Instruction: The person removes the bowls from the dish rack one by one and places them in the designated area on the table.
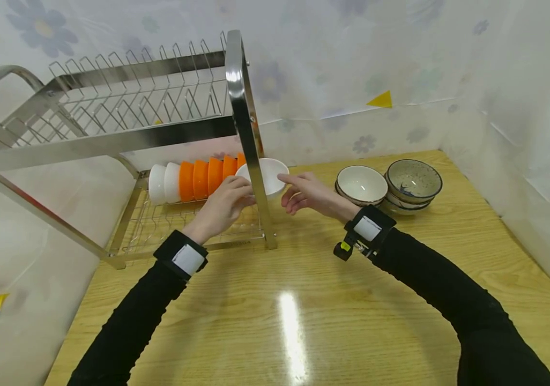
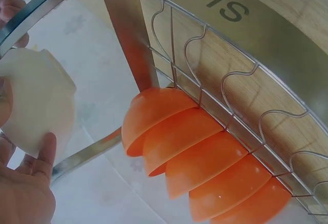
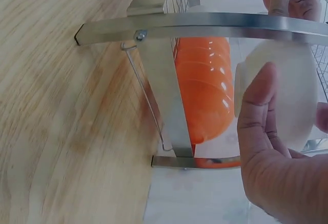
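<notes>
A white bowl [image 1: 272, 174], tipped on its side, is between my hands at the right end of the metal dish rack [image 1: 125, 136]. My left hand [image 1: 224, 206] reaches into the rack's lower level and grips the bowl's wall with fingers and thumb. From the other side of the upright, my right hand [image 1: 311, 195] pinches the bowl by its rim, fingers lying over its outside in the right wrist view. Beside the left hand, several orange bowls [image 1: 200, 179] stand on edge in a row. Two white bowls [image 1: 164, 185] end that row at the left.
To the right on the wooden table [image 1: 352, 300] stand a stack of cream bowls [image 1: 362, 185] and a stack of speckled grey bowls [image 1: 412, 182]. The rack's upright [image 1: 251, 134] rises between my hands, below its wire upper level. Patterned sheeting [image 1: 313, 69] covers the wall behind.
</notes>
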The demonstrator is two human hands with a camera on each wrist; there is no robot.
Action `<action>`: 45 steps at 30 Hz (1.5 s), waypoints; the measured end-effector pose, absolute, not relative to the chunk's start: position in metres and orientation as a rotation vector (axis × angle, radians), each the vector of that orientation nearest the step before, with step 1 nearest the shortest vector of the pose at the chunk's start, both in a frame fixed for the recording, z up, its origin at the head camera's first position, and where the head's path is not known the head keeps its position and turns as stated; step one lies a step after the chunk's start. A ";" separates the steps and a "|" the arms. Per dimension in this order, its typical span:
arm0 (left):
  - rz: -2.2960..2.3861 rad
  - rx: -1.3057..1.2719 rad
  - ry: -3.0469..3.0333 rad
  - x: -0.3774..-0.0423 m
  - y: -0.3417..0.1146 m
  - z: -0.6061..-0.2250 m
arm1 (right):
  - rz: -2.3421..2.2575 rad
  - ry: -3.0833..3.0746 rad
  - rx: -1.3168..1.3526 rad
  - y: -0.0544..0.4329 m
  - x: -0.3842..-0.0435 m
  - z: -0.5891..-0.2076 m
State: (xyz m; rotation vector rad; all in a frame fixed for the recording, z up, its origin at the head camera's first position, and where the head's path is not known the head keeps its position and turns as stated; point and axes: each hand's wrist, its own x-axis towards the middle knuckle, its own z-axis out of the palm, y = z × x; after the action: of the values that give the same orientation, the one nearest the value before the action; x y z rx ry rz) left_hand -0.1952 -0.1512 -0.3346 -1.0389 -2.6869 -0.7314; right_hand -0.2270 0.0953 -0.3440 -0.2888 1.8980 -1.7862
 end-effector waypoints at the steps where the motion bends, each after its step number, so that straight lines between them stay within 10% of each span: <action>1: -0.738 -1.040 -2.691 -0.195 -0.151 -0.334 | -1.795 1.886 -0.283 0.094 -0.227 -0.344; 45: -0.861 -0.783 -2.869 -0.197 -0.191 -0.354 | -1.897 1.887 0.205 0.135 -0.212 -0.410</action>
State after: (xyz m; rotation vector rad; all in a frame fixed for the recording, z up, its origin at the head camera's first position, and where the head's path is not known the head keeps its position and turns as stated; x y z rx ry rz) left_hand -0.1968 -0.1906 -0.3538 -0.7827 -2.8685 -0.8605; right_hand -0.2115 0.1349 -0.4101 0.2051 1.8873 -1.8966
